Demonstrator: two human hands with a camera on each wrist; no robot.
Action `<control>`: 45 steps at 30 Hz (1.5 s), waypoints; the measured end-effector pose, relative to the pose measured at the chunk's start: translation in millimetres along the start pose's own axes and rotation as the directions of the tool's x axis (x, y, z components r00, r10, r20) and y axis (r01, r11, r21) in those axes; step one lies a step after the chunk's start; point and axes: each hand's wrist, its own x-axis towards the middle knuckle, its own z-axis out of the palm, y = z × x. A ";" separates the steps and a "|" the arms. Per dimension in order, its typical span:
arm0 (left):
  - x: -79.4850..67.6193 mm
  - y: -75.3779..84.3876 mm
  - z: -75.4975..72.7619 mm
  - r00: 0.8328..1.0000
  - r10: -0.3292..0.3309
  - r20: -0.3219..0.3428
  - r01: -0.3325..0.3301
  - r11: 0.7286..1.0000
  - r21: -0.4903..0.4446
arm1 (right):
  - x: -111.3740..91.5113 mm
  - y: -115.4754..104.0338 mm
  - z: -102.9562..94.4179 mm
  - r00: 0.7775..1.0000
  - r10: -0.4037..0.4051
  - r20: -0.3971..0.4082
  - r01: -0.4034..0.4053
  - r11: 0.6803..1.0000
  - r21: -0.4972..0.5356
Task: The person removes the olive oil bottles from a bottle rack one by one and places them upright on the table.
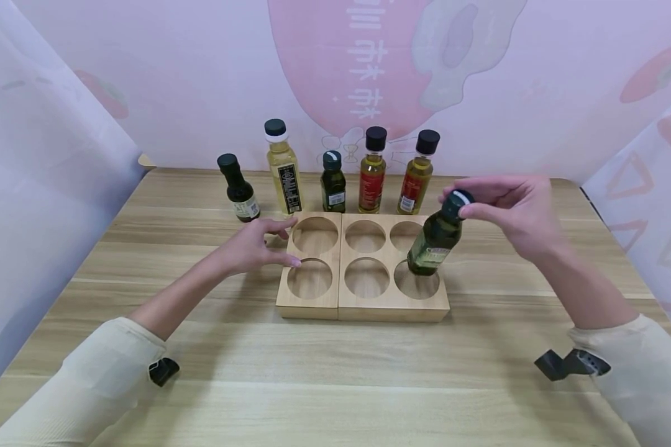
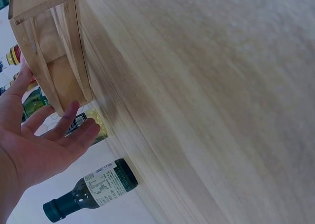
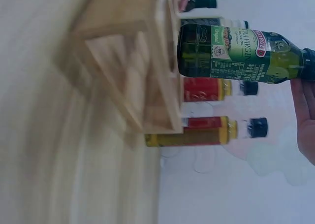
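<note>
In the head view my right hand pinches the dark cap of a green olive oil bottle. The bottle tilts, its base over the front right hole of a wooden bottle rack. Its green label faces the right wrist view, where the bottle appears beside the rack; whether its base is inside the hole I cannot tell. My left hand has its thumb and a fingertip at the rack's left edge. In the left wrist view the fingers of this hand are spread and loosely bent.
Behind the rack stand a tall pale oil bottle, a small dark green bottle and two red-labelled bottles, one left, one right. A dark sauce bottle stands at the back left. A printed cloth hangs behind the table.
</note>
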 end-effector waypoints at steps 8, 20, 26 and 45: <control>-0.4 -0.7 0.1 1.000 -0.004 0.004 0.004 1.000 -0.004 | 12.7 -11.4 -15.4 0.989 -0.035 -0.145 0.038 0.999 0.017; 0.5 1.6 -1.7 1.000 0.007 0.003 -0.007 1.000 0.009 | 26.8 -2.6 -42.0 0.970 -0.011 -0.243 0.005 1.000 -0.025; 1.0 2.6 -2.6 1.000 0.005 0.006 -0.005 1.000 0.010 | 35.3 7.8 -52.5 0.949 0.032 -0.314 -0.059 0.995 -0.077; 0.1 0.8 0.0 1.000 -0.013 0.002 0.013 1.000 0.008 | 50.0 49.8 -77.3 0.882 0.172 -0.440 -0.282 0.939 -0.198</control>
